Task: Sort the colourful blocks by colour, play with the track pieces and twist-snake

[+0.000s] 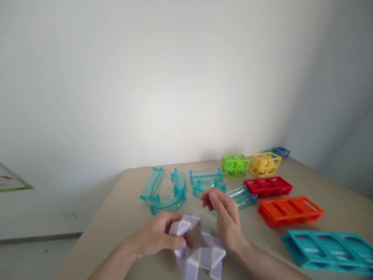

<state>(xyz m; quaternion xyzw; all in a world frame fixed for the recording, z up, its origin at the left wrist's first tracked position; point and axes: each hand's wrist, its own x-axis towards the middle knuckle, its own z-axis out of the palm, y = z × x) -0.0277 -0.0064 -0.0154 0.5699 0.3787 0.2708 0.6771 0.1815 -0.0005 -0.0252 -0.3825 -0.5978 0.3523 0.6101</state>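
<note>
A lilac and white twisty snake puzzle (205,256), bent into an open, ring-like shape, is at the bottom middle of the view. My left hand (155,235) is closed on its left side, with the thumb in front and the fingertips showing through the gap in the middle. Just above the puzzle's right part is my right hand (229,221), apart from it as far as I can see. Its fingers are curled in with the thumb close against them, and nothing shows between them. The puzzle's lower end is cut off by the frame edge.
On the table (116,217) behind lie clear teal track pieces (169,204). To the right stand a green block frame (235,165), a yellow one (265,164), a red one (268,186), an orange one (291,212) and a turquoise one (329,249). A white wall (175,97) rises behind.
</note>
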